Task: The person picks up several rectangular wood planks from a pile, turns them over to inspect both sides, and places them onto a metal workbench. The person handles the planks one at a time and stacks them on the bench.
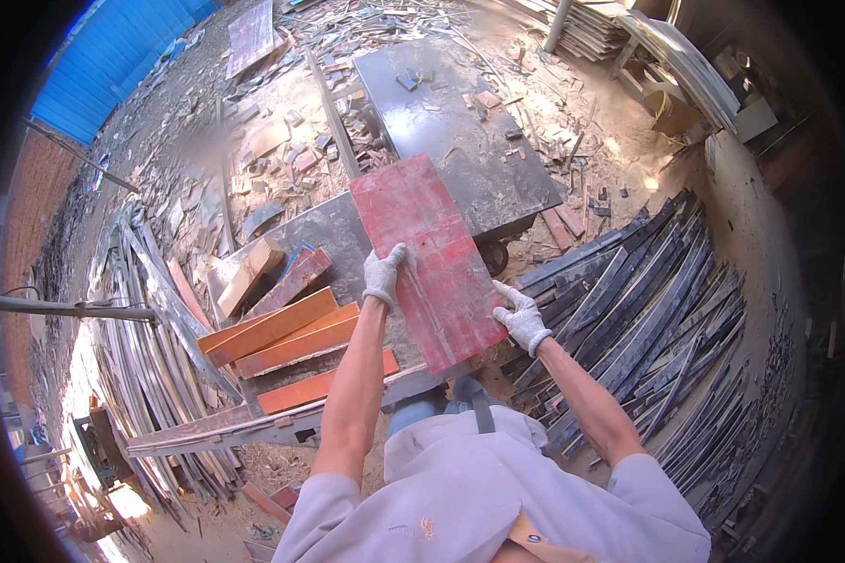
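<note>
A worn red board, rectangular and scuffed with pale streaks, is held in front of me over the near part of a dark metal table. My left hand, in a pale work glove, grips its left edge with the thumb on top. On the right, my gloved right hand holds the opposite edge near the lower corner. The fingers under the board are hidden. Orange-edged boards lie stacked on the table left of my left hand, with a thick wooden block behind them.
Long dark strips are piled at the right, and pale strips at the left. Wood scraps litter the ground beyond. A metal rail runs away from the table. A horizontal pole juts in from the left.
</note>
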A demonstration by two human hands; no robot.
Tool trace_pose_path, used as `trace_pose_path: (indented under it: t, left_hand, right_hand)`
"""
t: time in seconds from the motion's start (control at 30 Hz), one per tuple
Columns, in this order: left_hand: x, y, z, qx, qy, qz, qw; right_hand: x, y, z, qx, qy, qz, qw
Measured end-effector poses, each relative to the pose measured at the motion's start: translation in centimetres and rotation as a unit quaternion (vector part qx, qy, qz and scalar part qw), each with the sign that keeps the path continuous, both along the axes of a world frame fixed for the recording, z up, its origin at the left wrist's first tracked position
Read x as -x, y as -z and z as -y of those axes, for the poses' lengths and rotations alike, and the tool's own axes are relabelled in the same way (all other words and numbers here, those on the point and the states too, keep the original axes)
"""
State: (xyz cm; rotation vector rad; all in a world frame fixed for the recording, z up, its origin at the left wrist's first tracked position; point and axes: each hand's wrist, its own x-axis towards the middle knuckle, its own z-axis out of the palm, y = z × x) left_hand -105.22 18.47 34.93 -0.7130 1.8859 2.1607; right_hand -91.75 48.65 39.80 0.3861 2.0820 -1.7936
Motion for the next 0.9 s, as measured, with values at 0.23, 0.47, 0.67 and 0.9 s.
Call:
trace_pose_path:
  t: [0.23, 0.47, 0.67, 0.9]
  left_hand:
    - [-2.9, 6.4, 3.2, 0.246, 0.132, 0.058, 0.958]
    - [-18.4, 1.3, -4.7, 0.494, 0.176, 0.001, 0.852]
    - [-23.2, 2.5, -6.7, 0.566, 0.194, -0.044, 0.8]
    - [-23.0, 3.5, -7.3, 0.555, 0.167, -0.033, 0.815]
  right_hand:
    - [0.5, 7.5, 2.0, -0.001, 0.034, 0.01, 0.999]
    - [0.9, 10.7, 0.8, -0.02, 0.061, 0.059, 0.996]
    - [0.7, 10.7, 0.8, -0.072, 0.015, 0.042, 0.996]
    - [0.5, 10.4, 0.7, -0.119, -0.003, 0.045, 0.992]
